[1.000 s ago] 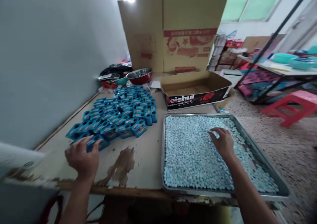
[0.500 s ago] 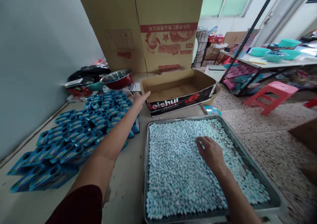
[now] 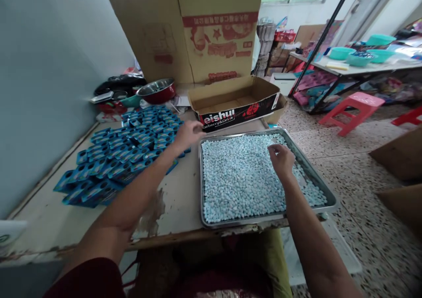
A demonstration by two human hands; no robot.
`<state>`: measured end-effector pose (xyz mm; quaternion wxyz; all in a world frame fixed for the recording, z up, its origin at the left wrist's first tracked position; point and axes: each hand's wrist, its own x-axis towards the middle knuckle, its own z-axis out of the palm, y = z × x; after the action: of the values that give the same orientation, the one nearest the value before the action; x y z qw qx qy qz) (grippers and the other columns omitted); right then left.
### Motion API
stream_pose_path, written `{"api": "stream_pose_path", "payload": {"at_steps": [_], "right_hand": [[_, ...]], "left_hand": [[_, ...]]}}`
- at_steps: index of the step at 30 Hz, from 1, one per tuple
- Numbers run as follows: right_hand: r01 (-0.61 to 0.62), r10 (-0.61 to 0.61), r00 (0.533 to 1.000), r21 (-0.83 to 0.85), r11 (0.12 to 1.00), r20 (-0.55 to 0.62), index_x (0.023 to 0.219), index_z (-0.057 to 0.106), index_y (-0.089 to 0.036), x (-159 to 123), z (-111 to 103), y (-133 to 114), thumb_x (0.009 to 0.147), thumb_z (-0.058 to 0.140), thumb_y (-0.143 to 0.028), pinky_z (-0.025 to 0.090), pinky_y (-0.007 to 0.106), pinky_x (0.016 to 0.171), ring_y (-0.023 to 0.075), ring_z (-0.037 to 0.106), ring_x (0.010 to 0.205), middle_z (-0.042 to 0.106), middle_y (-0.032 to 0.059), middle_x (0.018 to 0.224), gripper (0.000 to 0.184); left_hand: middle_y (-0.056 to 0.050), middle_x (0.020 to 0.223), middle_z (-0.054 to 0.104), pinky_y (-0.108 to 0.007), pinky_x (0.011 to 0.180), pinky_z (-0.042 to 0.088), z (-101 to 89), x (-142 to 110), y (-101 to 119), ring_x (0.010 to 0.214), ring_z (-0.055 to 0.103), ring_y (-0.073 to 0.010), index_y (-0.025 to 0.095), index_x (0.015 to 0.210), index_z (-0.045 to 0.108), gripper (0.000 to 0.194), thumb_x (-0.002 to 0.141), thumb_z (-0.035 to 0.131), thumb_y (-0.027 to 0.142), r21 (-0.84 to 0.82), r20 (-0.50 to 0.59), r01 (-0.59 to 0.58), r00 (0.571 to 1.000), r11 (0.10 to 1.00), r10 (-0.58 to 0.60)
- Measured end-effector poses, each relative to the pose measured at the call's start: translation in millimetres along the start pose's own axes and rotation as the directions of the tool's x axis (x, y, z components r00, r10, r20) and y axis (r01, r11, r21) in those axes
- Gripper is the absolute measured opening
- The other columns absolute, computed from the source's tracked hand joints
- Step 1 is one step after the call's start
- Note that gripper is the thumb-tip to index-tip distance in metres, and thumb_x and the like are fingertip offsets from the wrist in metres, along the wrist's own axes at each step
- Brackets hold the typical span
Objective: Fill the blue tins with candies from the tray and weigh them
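Note:
A metal tray (image 3: 250,221) holds a thick layer of small pale-blue and white pellets (image 3: 240,179). Over its right part is my right hand (image 3: 282,159), fingers curled in and tips pinched together; whatever lies between them is too small to make out. My left hand (image 3: 189,135) hovers beside the tray's far left corner, in front of the open cardboard box (image 3: 231,115). Its fingers point right and are smeared by motion, so their grip is unclear. Left of that hand, many small blue packets (image 3: 121,148) with dark round openings stand in rows.
A red metal bowl (image 3: 157,91) sits behind the packets, against a tall cardboard sheet (image 3: 217,38). The table's worn front edge (image 3: 171,238) runs close to my body. A pink stool (image 3: 352,111) stands on the floor at right, near another table with turquoise basins (image 3: 341,53).
My left hand has drawn back from the box's left corner toward me. The right hand's fingers have curled in, still over the tray. The view has tilted down, showing the table's front edge.

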<state>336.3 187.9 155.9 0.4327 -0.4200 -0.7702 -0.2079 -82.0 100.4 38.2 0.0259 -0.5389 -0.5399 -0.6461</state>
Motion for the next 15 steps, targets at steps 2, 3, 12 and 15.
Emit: {"api": "stream_pose_path", "payload": {"at_steps": [2,3,12,15], "right_hand": [[0.018,-0.018,1.000,0.010,1.000,-0.014,0.094,0.081,-0.016,3,2,0,0.095,0.059,-0.048,0.046,0.036,0.080,0.0251,0.068,0.083,0.081,0.0147,0.094,0.038],[0.040,-0.040,0.999,0.006,0.999,-0.012,0.095,0.081,-0.016,3,2,1,0.096,0.059,-0.048,0.046,0.036,0.082,0.0252,0.068,0.085,0.081,0.0146,0.093,0.039],[0.187,-0.186,0.982,-0.075,0.980,0.016,0.100,0.079,-0.022,-33,-22,5,0.106,0.058,-0.057,0.049,0.036,0.079,0.0238,0.069,0.081,0.081,0.0100,0.095,0.042],[0.237,-0.235,0.971,-0.067,0.969,0.032,0.099,0.078,-0.022,-54,-36,-8,0.108,0.060,-0.053,0.052,0.035,0.077,0.0219,0.070,0.077,0.080,0.0089,0.093,0.037]], "left_hand": [[-0.013,0.111,0.082,-0.040,0.097,0.057,11.3,-19,5,0.107,0.075,-0.0292,0.020,0.114,0.083,0.023,0.095,0.077,0.030,0.165,0.093,-0.037,0.995,0.986,0.021],[-0.013,0.114,0.082,-0.039,0.097,0.057,17.8,-22,6,0.107,0.075,-0.0284,0.018,0.115,0.083,0.022,0.098,0.073,0.028,0.235,0.129,-0.053,0.991,0.971,0.023],[-0.016,0.108,0.083,-0.030,0.096,0.056,65.3,46,8,0.108,0.078,-0.0249,0.013,0.104,0.083,0.026,0.092,0.063,0.002,0.357,0.515,-0.288,0.854,0.889,0.070],[-0.015,0.107,0.083,-0.030,0.094,0.057,72.4,50,9,0.105,0.078,-0.0250,0.015,0.096,0.083,0.025,0.092,0.062,0.001,0.298,0.669,-0.386,0.737,0.873,0.098]]}}
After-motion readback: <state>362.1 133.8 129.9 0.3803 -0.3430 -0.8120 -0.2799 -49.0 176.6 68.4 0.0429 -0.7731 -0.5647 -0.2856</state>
